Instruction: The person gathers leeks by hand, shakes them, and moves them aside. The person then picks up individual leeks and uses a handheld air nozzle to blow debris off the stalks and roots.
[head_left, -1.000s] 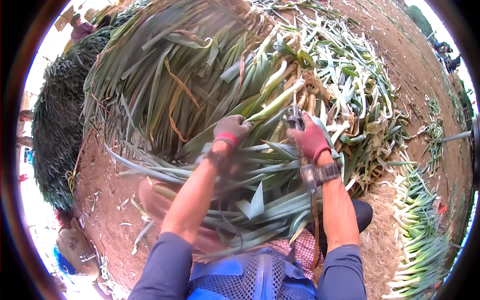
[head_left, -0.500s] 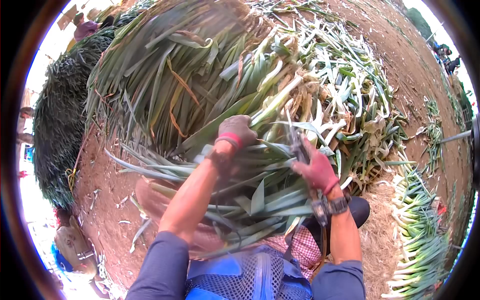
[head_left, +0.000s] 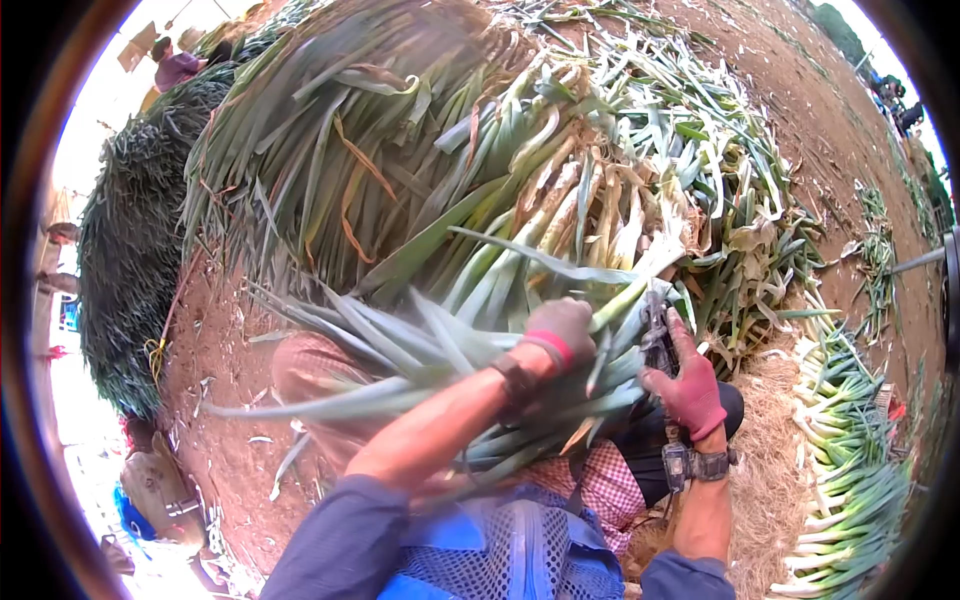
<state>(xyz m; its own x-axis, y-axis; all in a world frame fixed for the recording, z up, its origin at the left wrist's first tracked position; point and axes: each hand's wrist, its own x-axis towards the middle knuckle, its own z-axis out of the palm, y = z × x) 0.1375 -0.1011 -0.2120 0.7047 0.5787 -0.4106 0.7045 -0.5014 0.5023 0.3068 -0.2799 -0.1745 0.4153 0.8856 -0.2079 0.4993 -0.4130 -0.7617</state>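
My left hand (head_left: 562,332), in a glove with a pink cuff, is closed around a leek (head_left: 625,300). The leek's pale root end points up and right, and its long leaves trail left over my lap. My right hand (head_left: 692,388), in a reddish glove, is wrapped around a dark air blow gun (head_left: 657,335), its upper end close beside the held leek's stem. More loose leek leaves (head_left: 440,390) lie across my legs beneath the left forearm. In front of me rises a big heap of leeks (head_left: 330,150), roots to the right.
Cleaned leeks (head_left: 835,450) lie in a row at the right. Dry roots (head_left: 765,450) cover the ground beside my knee. Trimmed leaves and stalks (head_left: 740,170) are piled beyond. A second dark leek stack (head_left: 145,230) stands left, with a person (head_left: 175,65) behind it.
My left hand has moved right and slightly down, bringing the leek nearer the right hand. My right hand with the air blow gun has shifted right and a little down.
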